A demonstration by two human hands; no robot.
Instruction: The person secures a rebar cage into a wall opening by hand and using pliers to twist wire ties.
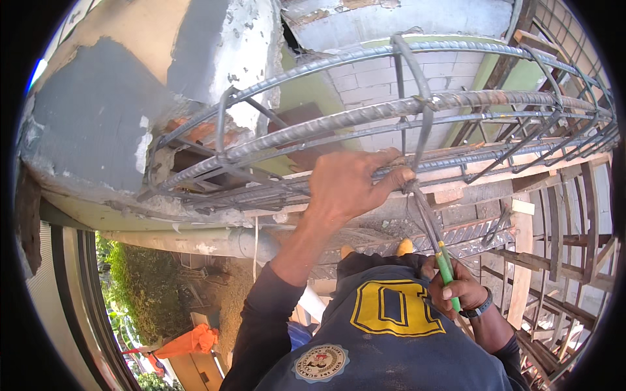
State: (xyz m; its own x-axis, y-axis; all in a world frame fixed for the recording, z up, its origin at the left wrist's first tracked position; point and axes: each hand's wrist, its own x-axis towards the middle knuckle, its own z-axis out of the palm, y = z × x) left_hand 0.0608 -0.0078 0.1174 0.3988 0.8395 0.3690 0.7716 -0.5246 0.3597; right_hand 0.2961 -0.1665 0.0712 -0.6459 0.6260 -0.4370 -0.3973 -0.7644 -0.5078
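A cage of ribbed steel rebar with square stirrups runs across in front of me. My left hand grips a lower bar of the cage beside a stirrup, thumb and forefinger stretched toward the crossing. Several strands of thin tie wire slant down from that crossing. In my right hand, closed in front of my body, is a green-handled tying hook; its metal end meets the lower end of the wires. How tip and wire engage is too small to tell.
On the left stands a broken concrete column with grey patches. Timber planks and scaffolding fill the right side. Yellow boot toes show below the beam. Far below left are an orange cloth and green plants.
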